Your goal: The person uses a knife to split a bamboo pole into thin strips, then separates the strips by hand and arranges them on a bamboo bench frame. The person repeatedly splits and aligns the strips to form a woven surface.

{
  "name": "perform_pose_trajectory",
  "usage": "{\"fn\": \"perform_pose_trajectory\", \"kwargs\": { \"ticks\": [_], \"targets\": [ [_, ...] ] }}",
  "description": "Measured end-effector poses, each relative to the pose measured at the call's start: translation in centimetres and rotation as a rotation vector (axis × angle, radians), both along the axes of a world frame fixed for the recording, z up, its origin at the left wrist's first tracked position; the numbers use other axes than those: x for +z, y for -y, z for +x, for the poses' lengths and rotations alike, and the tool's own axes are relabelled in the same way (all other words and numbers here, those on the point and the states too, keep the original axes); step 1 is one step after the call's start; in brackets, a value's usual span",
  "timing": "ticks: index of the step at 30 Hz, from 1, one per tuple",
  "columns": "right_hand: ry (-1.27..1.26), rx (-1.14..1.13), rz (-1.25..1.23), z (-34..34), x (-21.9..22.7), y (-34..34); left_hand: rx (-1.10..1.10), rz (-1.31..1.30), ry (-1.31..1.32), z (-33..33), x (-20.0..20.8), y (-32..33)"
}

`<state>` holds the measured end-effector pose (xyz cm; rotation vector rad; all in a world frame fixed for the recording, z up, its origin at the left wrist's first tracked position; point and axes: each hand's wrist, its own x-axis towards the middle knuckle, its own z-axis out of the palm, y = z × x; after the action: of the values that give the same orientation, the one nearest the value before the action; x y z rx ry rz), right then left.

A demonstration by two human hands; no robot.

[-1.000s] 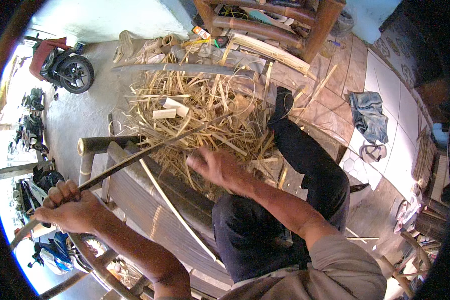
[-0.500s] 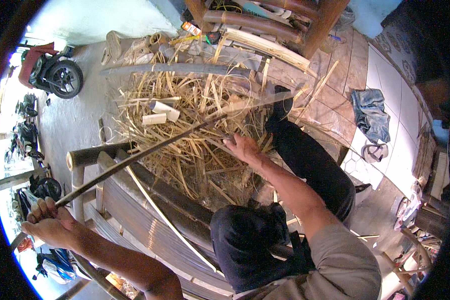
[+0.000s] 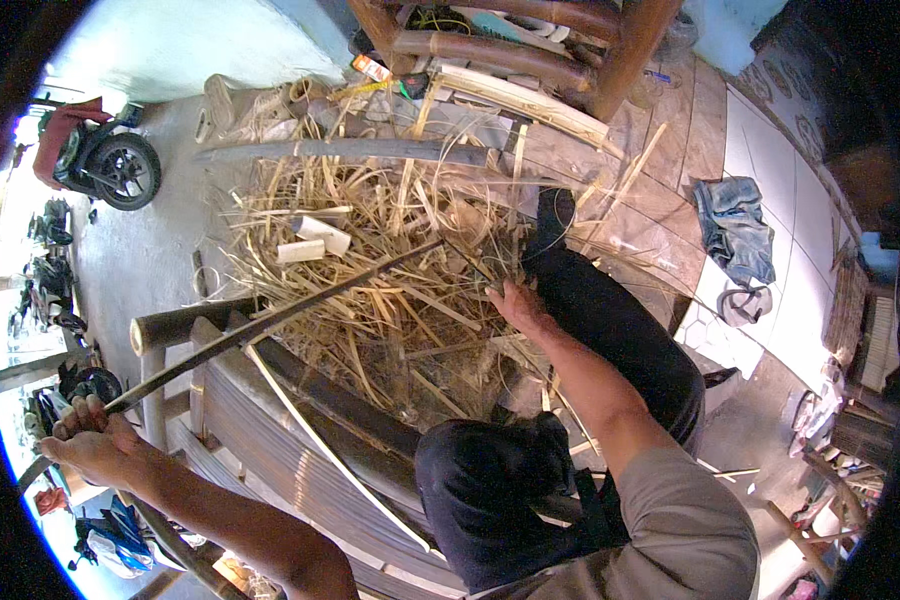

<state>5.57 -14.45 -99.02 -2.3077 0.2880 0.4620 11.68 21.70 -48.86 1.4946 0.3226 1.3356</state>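
My left hand is wrapped round a long dark bamboo strip at the lower left. The strip slants up and to the right across the bench, and its far end lies over the pile of shavings. My right hand is closed on a slim, dark, knife-like tool, whose tip points up and left toward the strip's far end. Whether tool and strip touch is hard to tell. Below them spreads a heap of pale bamboo shavings, with two short cream pieces on top.
A bamboo bench with a loose pale strip is at the lower left. A grey bamboo length crosses the far side of the heap. Blue denim cloth lies at right; a motorcycle stands far left.
The far part of the strip, blurred and reaching farther right before, now shows its dark length ending over the heap. My right hand has shifted slightly right, and the tool shows more plainly.
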Motion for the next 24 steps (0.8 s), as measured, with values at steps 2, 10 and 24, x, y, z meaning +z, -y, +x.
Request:
{"fn": "perform_pose_trajectory", "kwargs": {
  "ticks": [2, 10, 24],
  "targets": [
    [0.040, 0.062, 0.002, -0.6, -1.0, 0.1, -0.028, -0.051, -0.013, -0.2, 0.1, 0.0],
    [-0.013, 0.025, 0.033, -0.9, 7.6, -3.2, -0.445, -0.321, 0.230, -2.8, 0.4, 1.1],
    [0.347, 0.190, 0.471, -4.4, 36.0, -9.6, -0.293, -0.215, 0.190, -5.8, 0.6, 13.0]
  ]
}}
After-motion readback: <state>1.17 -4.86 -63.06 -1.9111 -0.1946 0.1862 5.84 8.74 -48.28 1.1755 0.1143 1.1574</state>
